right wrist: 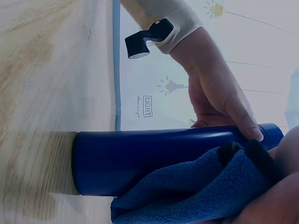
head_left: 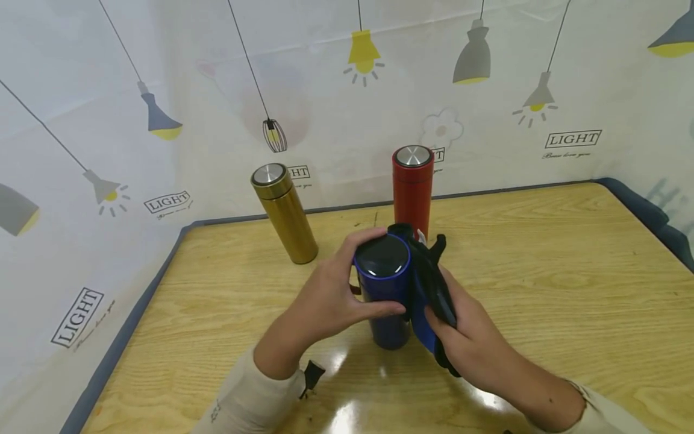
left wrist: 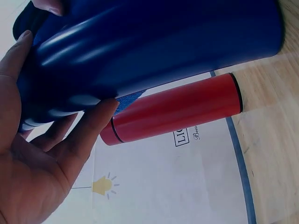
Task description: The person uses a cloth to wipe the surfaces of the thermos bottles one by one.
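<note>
A blue bottle (head_left: 386, 301) with a dark shiny lid stands upright on the table. My left hand (head_left: 331, 295) curls its fingers and thumb round the bottle's upper part, as the left wrist view also shows on the blue bottle (left wrist: 154, 46). In my right hand (head_left: 477, 343) is a folded black and blue cloth item (head_left: 434, 289), gripped against the bottle's right side. Its fuzzy blue side (right wrist: 187, 186) lies along the bottle in the right wrist view. Some fingers of my right hand are hidden behind the cloth.
A gold bottle (head_left: 287, 220) with a silver lid stands at the back left. Behind the blue bottle stands a red bottle (head_left: 413, 193). The wooden table (head_left: 569, 289) meets a white lamp-patterned backdrop (head_left: 336, 108) along a dark blue edge.
</note>
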Action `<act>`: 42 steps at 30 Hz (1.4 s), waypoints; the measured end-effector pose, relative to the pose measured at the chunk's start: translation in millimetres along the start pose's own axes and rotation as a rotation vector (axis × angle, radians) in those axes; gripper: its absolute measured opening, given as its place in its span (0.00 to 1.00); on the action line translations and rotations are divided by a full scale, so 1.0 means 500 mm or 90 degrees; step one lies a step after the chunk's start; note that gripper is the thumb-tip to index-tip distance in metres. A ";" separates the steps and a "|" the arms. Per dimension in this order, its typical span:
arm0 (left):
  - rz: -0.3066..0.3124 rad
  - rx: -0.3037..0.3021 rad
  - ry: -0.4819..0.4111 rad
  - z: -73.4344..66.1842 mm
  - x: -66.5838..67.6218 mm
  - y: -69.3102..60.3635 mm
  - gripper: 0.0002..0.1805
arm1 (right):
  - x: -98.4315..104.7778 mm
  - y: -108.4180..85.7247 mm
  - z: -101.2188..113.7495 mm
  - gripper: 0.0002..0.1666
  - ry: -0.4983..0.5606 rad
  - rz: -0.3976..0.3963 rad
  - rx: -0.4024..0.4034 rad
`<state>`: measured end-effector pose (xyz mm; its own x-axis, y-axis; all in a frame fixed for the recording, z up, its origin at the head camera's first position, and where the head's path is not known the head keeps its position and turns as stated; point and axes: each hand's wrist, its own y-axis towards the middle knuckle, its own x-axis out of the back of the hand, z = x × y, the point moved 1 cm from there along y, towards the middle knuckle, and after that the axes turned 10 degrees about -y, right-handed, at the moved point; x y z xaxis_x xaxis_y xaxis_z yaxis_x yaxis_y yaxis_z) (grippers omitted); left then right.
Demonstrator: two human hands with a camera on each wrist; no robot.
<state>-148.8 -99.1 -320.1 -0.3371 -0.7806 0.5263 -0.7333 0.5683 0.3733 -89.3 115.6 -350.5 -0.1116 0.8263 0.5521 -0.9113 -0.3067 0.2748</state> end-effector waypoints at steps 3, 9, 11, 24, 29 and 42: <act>0.005 0.011 -0.015 -0.001 0.000 0.001 0.55 | 0.000 -0.001 0.000 0.43 0.001 -0.003 -0.002; 0.013 0.028 -0.046 0.000 -0.001 0.004 0.55 | 0.008 -0.006 0.009 0.40 -0.013 -0.027 -0.007; 0.018 0.028 -0.052 0.001 -0.002 0.004 0.55 | 0.012 -0.008 0.014 0.40 -0.015 -0.039 0.000; 0.037 -0.015 -0.054 0.008 -0.009 0.004 0.55 | 0.026 -0.012 0.022 0.37 0.019 -0.063 0.025; 0.040 0.003 -0.046 0.006 -0.010 0.003 0.55 | 0.027 -0.013 0.025 0.36 0.021 -0.068 0.030; 0.013 -0.015 -0.052 0.007 -0.017 0.004 0.60 | 0.022 -0.010 0.023 0.37 -0.004 -0.075 0.035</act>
<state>-149.3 -92.2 -326.3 -0.4002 -0.7865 0.4704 -0.7114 0.5902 0.3816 -81.5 120.7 -336.5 -0.0019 0.8553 0.5181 -0.8946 -0.2329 0.3813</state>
